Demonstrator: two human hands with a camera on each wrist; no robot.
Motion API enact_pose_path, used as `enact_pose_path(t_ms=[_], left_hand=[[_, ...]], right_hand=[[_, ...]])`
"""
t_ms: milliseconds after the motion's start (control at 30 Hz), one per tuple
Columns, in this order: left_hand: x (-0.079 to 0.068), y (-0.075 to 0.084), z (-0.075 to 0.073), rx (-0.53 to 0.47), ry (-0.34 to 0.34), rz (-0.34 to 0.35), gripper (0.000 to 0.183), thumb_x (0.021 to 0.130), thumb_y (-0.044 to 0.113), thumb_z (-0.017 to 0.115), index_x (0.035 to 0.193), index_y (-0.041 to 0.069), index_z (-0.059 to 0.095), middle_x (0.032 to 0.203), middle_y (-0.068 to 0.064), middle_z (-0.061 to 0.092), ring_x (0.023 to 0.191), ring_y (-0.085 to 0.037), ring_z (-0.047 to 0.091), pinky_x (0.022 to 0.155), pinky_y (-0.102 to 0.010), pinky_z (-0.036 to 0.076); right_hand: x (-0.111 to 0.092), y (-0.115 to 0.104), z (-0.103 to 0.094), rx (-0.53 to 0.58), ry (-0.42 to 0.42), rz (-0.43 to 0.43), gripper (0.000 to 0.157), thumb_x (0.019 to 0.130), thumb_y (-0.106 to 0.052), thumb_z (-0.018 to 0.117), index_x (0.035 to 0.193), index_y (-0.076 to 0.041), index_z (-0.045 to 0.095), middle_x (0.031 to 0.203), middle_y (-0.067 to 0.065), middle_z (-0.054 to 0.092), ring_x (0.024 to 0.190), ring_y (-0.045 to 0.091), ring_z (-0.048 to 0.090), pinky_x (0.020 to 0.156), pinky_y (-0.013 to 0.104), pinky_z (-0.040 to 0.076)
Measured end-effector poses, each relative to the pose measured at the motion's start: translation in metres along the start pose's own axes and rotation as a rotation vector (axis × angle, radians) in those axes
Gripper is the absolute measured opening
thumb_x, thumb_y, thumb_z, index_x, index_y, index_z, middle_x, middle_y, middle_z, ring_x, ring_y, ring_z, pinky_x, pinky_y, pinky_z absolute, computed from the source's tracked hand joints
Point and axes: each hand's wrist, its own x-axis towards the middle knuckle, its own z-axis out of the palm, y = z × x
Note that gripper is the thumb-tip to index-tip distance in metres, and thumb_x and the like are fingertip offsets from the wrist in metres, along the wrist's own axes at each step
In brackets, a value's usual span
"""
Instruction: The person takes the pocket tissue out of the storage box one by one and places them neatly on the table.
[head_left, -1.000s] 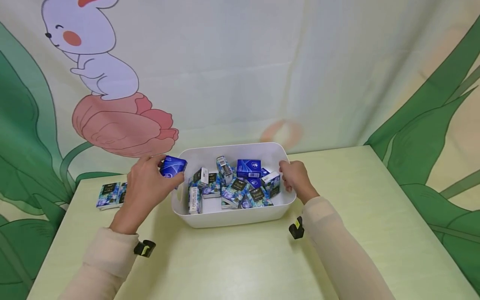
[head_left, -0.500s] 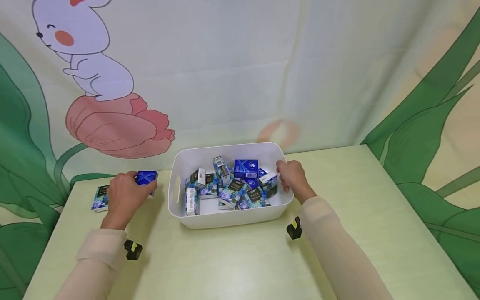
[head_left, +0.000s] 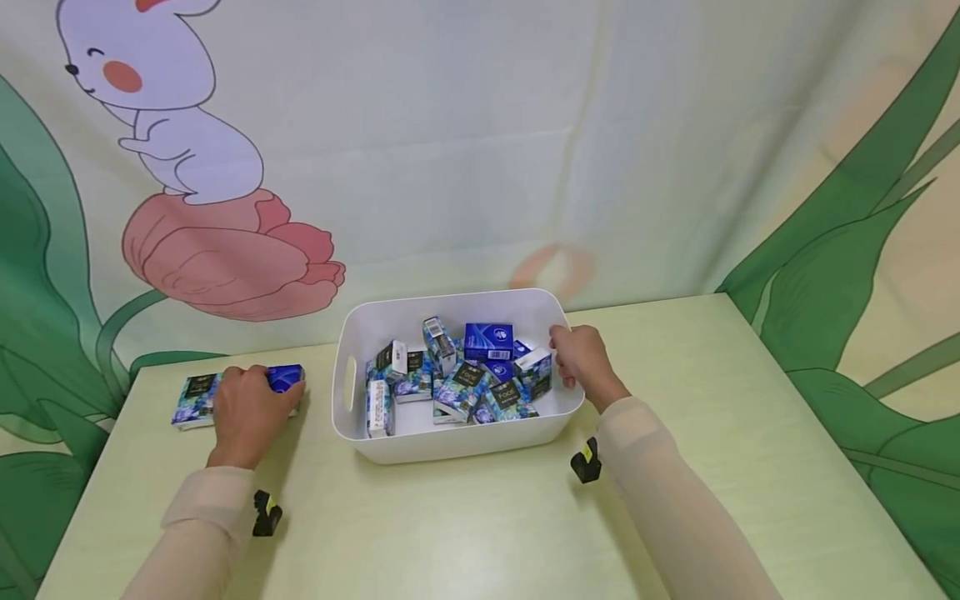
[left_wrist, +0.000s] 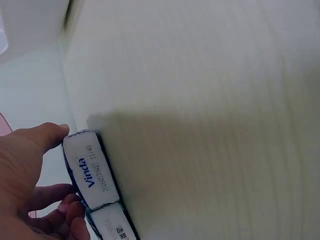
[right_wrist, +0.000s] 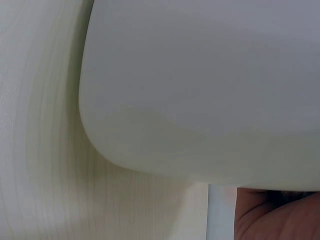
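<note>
My left hand (head_left: 251, 412) pinches a blue tissue pack (head_left: 286, 379) between thumb and fingers, at the tabletop on the left. In the left wrist view, the white end of this pack (left_wrist: 89, 172), printed "Vinda", abuts another pack (left_wrist: 114, 222). Left of the hand lies a floral tissue pack (head_left: 197, 402), partly covered by the fingers. My right hand (head_left: 583, 358) grips the right end of a white plastic bin (head_left: 457, 448); its fingertips are hidden behind the bin wall in the right wrist view. Inside the bin are several floral packs (head_left: 461, 390) and blue packs (head_left: 489, 340).
The pale green table (head_left: 480, 525) runs back to a printed cloth backdrop (head_left: 450, 167) with a rabbit and leaves. Black wrist cameras hang beneath both sleeves. A handle slot (head_left: 350, 385) opens in the bin's left end.
The left hand has carried the blue pack from beside the bin's left rim leftward and down to the table, alongside the floral packs. The right hand stays on the bin.
</note>
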Motion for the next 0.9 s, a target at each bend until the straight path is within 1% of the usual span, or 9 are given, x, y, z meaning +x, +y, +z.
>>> enact_pose_path(t_ms=[100,167,267,400,500,567,667,767,900], left_hand=[[-0.002,0.001,-0.003,-0.003,-0.003,-0.011,0.071,0.092,0.039,0.070,0.130,-0.018,0.052,0.122,-0.038,0.045,0.109,-0.051,0.046,0.093,-0.063,0.043],[-0.003,0.005,-0.007,-0.022,0.015,-0.002,0.069,0.093,0.038,0.067,0.132,-0.017,0.052,0.123,-0.038,0.047,0.111,-0.051,0.047,0.094,-0.064,0.043],[-0.008,0.015,-0.016,-0.060,0.035,0.016,0.064,0.096,0.037,0.063,0.133,-0.013,0.054,0.125,-0.037,0.049,0.113,-0.051,0.048,0.095,-0.064,0.042],[-0.017,0.033,-0.028,-0.111,0.060,0.044,0.059,0.098,0.038,0.061,0.133,-0.009,0.057,0.120,-0.031,0.055,0.110,-0.047,0.051,0.093,-0.063,0.042],[-0.026,0.050,-0.038,-0.150,0.108,0.117,0.054,0.098,0.037,0.061,0.130,-0.006,0.062,0.113,-0.025,0.060,0.102,-0.042,0.055,0.088,-0.060,0.044],[-0.032,0.064,-0.045,-0.175,0.143,0.191,0.049,0.097,0.035,0.063,0.127,-0.004,0.065,0.110,-0.023,0.061,0.096,-0.039,0.058,0.083,-0.056,0.046],[-0.042,0.088,-0.055,-0.198,0.158,0.286,0.043,0.096,0.030,0.066,0.124,-0.002,0.067,0.110,-0.021,0.059,0.090,-0.035,0.059,0.076,-0.052,0.049],[-0.049,0.109,-0.060,-0.155,0.115,0.355,0.041,0.095,0.028,0.067,0.122,-0.002,0.068,0.109,-0.021,0.060,0.088,-0.035,0.060,0.073,-0.050,0.051],[-0.056,0.129,-0.062,-0.024,-0.026,0.389,0.044,0.093,0.030,0.069,0.119,-0.005,0.069,0.106,-0.023,0.067,0.086,-0.035,0.064,0.071,-0.049,0.054]], right_hand=[[-0.001,-0.001,0.000,-0.002,-0.005,-0.001,0.026,0.099,-0.024,0.045,0.093,-0.003,0.058,0.059,0.001,0.041,0.044,0.011,0.033,0.041,0.025,0.032],[0.000,-0.001,0.000,-0.001,-0.010,-0.006,0.026,0.099,-0.024,0.045,0.092,-0.003,0.058,0.059,0.001,0.041,0.043,0.011,0.033,0.041,0.025,0.032],[0.000,0.000,0.000,0.002,-0.010,-0.009,0.026,0.099,-0.024,0.045,0.092,-0.003,0.058,0.059,0.001,0.041,0.043,0.011,0.032,0.041,0.025,0.032],[0.001,0.001,0.002,0.004,-0.015,-0.005,0.026,0.099,-0.025,0.046,0.093,-0.003,0.058,0.060,0.001,0.041,0.044,0.011,0.033,0.041,0.025,0.032],[0.001,0.000,0.002,0.005,-0.017,-0.006,0.026,0.100,-0.025,0.046,0.094,-0.003,0.058,0.061,0.001,0.041,0.045,0.011,0.033,0.042,0.025,0.033],[0.000,0.000,0.001,0.004,-0.016,-0.009,0.026,0.100,-0.024,0.046,0.094,-0.002,0.058,0.060,0.001,0.041,0.045,0.011,0.033,0.042,0.025,0.033],[-0.001,-0.001,0.000,0.006,-0.018,-0.013,0.026,0.099,-0.024,0.045,0.093,-0.003,0.058,0.059,0.001,0.041,0.044,0.011,0.033,0.042,0.025,0.033],[-0.001,0.000,-0.001,0.007,-0.025,-0.016,0.026,0.099,-0.024,0.045,0.092,-0.003,0.057,0.058,0.000,0.040,0.043,0.011,0.033,0.042,0.025,0.033],[0.000,0.000,0.001,0.007,-0.025,-0.026,0.025,0.098,-0.023,0.045,0.090,-0.003,0.057,0.058,0.000,0.040,0.043,0.011,0.032,0.041,0.025,0.033]])
